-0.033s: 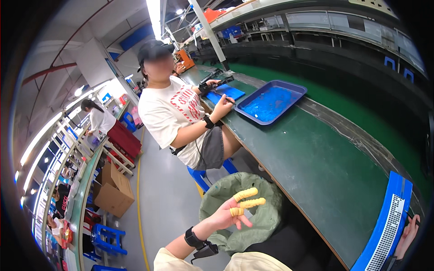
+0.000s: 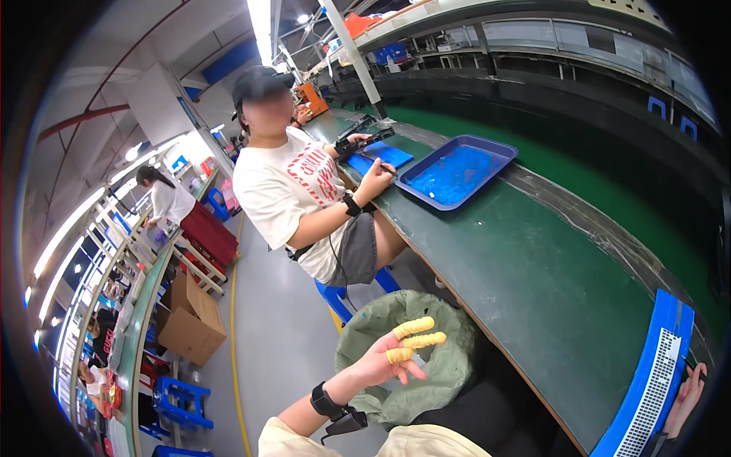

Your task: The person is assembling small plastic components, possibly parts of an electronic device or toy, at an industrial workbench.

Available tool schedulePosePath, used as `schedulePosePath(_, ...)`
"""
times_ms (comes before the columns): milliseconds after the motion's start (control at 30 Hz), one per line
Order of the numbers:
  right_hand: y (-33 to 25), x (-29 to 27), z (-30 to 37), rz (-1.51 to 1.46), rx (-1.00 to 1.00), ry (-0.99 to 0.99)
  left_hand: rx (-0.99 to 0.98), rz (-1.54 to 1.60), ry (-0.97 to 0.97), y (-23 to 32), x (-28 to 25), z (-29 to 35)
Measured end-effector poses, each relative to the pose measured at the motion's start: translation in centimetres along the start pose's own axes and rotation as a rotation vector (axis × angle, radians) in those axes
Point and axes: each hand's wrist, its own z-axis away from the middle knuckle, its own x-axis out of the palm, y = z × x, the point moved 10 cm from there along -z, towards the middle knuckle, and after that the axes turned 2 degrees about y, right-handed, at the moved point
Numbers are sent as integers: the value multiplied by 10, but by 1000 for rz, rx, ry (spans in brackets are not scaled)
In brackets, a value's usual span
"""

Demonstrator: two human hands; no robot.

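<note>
Left hand: I have the left hand (image 2: 378, 364) in front of me with its fingers (image 2: 413, 327) spread wide, three of them wearing ribbed yellow covers.
Right hand: my right hand (image 2: 683, 404) sits at the dark rim of my view, fingers bent beside a thin dark item (image 2: 691, 363); I cannot tell whether they grip it.
Blue board: the long, flat blue board (image 2: 665, 314) with a white strip of small dark squares (image 2: 656, 377) lies just left of the right fingers, well apart from the left ones.
Bin: a round bin lined with a pale green bag (image 2: 365, 327) lies behind and around the left fingers in my view; I cannot judge their height over its rim.
Counter edge: the long edge of the dark green counter (image 2: 510, 259) slants past, right of the left fingers; the green surface spans from there to the board, giving sideways room.
Tray: a dark blue rectangular tray (image 2: 509, 156) of bright blue pieces (image 2: 449, 175) stands beyond the left fingers, well apart.
Co-worker: a seated person in a white T-shirt (image 2: 285, 183) is beyond the left fingers, hands near the tray.
</note>
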Motion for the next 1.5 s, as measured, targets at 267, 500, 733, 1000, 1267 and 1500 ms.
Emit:
schedulePosePath(267, -7, 6, 9, 25, -37, 22, -9, -358, 221, 1, -39, -2)
schedulePosePath(500, -8, 7, 10, 10, -24, 12, -14, -637, 366, 12, -53, -4)
schedulePosePath(733, -11, 16, 17, -47, 10, 66, 654, -1395, 430, 54, -13, 7)
schedulePosePath(1000, -9, 13, 8, 8, -24, -24, 85, -1000, 506, 27, -42, -1)
schedulePosePath(1267, -7, 7, 1, 20, -37, -16, 439, -1341, 398, 30, -26, 4)
schedulePosePath(1500, -3, 12, 0, 19, 0, -35, 91, -1096, 317, 1, -41, 5)
